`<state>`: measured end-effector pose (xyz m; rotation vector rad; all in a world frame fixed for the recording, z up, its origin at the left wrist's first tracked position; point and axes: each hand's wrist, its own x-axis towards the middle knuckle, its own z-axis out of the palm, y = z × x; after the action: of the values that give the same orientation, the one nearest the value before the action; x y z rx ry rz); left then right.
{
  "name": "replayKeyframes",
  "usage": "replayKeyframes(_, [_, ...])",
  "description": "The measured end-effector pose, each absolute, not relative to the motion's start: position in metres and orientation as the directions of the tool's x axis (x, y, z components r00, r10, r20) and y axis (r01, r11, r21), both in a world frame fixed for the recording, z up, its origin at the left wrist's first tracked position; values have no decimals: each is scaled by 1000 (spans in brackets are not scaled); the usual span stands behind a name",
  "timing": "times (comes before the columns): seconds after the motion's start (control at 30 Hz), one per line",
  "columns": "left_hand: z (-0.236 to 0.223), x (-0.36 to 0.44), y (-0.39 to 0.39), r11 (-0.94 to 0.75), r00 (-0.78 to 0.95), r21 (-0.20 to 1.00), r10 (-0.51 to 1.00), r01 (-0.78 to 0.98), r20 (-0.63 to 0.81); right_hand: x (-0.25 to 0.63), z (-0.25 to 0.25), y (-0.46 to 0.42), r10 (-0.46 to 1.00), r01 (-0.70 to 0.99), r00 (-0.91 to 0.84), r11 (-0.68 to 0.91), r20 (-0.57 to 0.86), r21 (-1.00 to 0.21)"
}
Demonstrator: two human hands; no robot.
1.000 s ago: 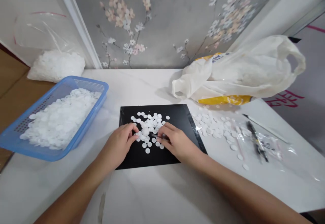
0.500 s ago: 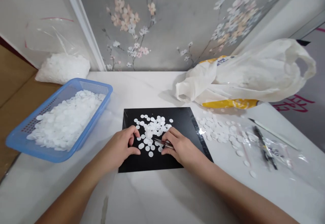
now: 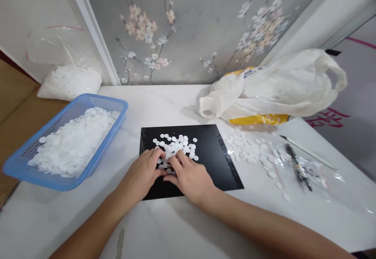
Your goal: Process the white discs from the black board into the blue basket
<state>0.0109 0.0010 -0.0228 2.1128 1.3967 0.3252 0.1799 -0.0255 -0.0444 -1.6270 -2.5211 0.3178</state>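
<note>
White discs [image 3: 176, 145], illegibly lettered plastic bag [image 3: 273, 90]

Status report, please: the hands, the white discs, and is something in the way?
Left hand and right hand close together at white discs; grip unclear. Discs lying loose on black sheet. Blue basket off left, not in the way.

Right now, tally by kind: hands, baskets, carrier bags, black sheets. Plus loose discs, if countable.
Hands (left hand, right hand): 2
Blue plastic basket: 1
White-and-yellow plastic carrier bag: 1
Flat black rectangular sheet: 1
Total: 5
Small round white discs left out: they overlap too much to count.
</note>
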Motion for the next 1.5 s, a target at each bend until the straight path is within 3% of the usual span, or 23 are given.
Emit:
replayKeyframes(0.13, [-23, 14, -1, -377, 482, 507, 872, 775, -87, 188, -47, -22, 926, 924, -372, 362, -69, -122])
replayKeyframes(0.27, [-20, 13, -1, -395, 501, 501, 860, 770, -92, 203, -46, -21, 921, 923, -377, 365, -99, -120])
replayKeyframes(0.4, [-15, 7, 5, -171, 370, 688, 917, 705, -151, 211, -45, -23, 931, 921, -350, 321, -106, -221])
replayKeyframes(0.5, [-11, 4, 12, 111, 281, 885, 924, 453, -260, 215, -46, -24, 944, 877, -322, 269, -70, -399])
replayKeyframes(0.6, [-7, 5, 14, 364, 270, 924, 884, 116, -382, 221, -44, -20, 969, 649, -245, 148, -21, -746])
replayKeyframes(0.67, [-5, 8, 13, 468, 293, 884, 847, -16, -443, 227, -41, -16, 977, 336, -187, -38, -106, -941])
replayKeyframes(0.7, [-4, 10, 12, 503, 309, 862, 831, -61, -463, 230, -38, -14, 966, 157, -189, -149, -178, -976])
replayKeyframes(0.77, [-3, 15, 8, 546, 315, 829, 813, -118, -490, 236, -32, -8, 918, -153, -260, -347, -301, -926])
replayKeyframes(0.83, [-3, 19, 5, 558, 320, 822, 804, -115, -501, 243, -26, -4, 867, -323, -347, -469, -358, -822])
replayKeyframes(1.0, [-3, 24, 1, 554, 422, 832, 760, -21, -495, 258, -20, 1, 817, -450, -424, -564, -390, -692])
replayKeyframes(1.13, [-3, 23, 1, 535, 428, 845, 765, -8, -481, 263, -23, 1, 810, -415, -425, -571, -404, -708])
replayKeyframes(1.23, [-4, 24, -1, 398, 428, 898, 789, 189, -440, 265, -25, 0, 815, -265, -461, -504, -351, -822])
replayKeyframes(1.3, [-5, 27, -5, 223, 443, 883, 798, 414, -409, 266, -26, -1, 823, -104, -475, -404, -311, -909])
replayKeyframes(1.37, [-6, 32, -11, 39, 446, 790, 807, 612, -386, 265, -27, -3, 863, 131, -416, -256, -287, -958])
replayKeyframes(1.5, [-10, 45, -22, -179, 466, 617, 816, 766, -341, 256, -28, -8, 929, 594, -285, -20, -234, -804])
